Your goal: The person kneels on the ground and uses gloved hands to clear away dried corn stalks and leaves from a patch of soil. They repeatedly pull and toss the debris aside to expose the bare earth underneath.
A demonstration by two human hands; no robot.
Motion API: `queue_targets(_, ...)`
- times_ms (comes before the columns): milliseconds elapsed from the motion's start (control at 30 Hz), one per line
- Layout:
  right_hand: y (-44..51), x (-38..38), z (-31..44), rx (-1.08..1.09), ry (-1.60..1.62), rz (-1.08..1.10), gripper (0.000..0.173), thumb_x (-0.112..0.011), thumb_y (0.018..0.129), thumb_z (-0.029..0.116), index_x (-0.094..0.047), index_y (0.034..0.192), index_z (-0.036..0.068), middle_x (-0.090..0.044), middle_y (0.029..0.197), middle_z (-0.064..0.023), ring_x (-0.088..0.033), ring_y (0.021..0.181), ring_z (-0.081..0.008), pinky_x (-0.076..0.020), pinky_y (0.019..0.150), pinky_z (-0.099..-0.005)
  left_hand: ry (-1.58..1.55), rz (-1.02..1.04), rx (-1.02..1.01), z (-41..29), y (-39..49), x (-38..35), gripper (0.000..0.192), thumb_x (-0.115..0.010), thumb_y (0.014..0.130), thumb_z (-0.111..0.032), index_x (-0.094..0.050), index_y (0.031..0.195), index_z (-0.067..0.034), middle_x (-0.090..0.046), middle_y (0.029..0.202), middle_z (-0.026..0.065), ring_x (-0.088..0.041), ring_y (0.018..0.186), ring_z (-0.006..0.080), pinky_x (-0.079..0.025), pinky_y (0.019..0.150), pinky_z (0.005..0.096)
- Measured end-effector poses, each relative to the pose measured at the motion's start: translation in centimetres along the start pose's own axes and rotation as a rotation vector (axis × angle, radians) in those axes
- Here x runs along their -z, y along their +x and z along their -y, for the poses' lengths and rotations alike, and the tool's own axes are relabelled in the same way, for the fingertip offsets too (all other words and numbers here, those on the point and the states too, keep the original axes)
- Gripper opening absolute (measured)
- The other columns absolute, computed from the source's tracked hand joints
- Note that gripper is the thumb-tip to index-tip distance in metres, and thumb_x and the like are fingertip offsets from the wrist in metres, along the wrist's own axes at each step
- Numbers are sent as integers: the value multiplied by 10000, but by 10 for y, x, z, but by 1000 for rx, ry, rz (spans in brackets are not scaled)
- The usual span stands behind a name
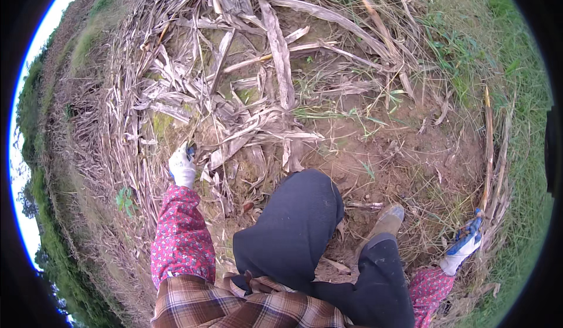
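Observation:
My left hand (181, 165), in a white glove with a blue coating, reaches down into dry corn leaves (231, 150) left of my knee. Its fingers curl inward near thin dry stems, and whether they grip any is hidden. Off to the right, my right hand (464, 242) wears a matching glove. The blue palm side faces partly up, with nothing visible in it. Its fingertips are beside the lower end of a row of long dry stalks (489, 152); I cannot tell whether they touch.
My bent knee (303, 209) in dark trousers and my muddy boot (387, 222) are in front of me. Bare reddish soil (347, 152) shows between fallen stalks (281, 51). Green grass (523, 130) borders the right, and matted dry stalks (88, 103) cover the left.

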State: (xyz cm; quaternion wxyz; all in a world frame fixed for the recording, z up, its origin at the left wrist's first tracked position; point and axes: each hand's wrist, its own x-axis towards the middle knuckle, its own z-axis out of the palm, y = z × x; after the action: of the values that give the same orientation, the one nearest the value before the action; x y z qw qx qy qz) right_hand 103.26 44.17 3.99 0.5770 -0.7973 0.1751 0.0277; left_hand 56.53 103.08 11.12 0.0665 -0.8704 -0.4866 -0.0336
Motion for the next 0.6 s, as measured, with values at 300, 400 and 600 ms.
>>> queue_targets(300,3,-54,204,593,-204,487,509,-509,903,336,-501,1274,-13,-532,1153,1,-371,683,-25,-285,576,-187,-182,353,300,-40,-66,-70,1174,-752,566,-554,-145,1439,-57,-302,1405,221,-249,1317,389,-181,1083,475)
queue_targets(400,-18,-94,235,797,-245,585,506,-521,908,334,-494,1282,-6,-565,1114,35,-344,642,-5,-255,560,-165,-154,404,395,-83,-26,-73,1142,-740,598,-548,-184,1403,42,-465,1246,204,-406,1172,373,-285,995,492)
queue_targets(600,-116,-169,247,580,-367,1005,376,-562,914,275,-565,1187,16,-584,775,45,-357,519,-1,-263,458,-176,-654,202,546,-113,-5,-87,517,-609,788,-337,-483,1192,-41,-633,915,179,-604,858,349,-473,758,419)
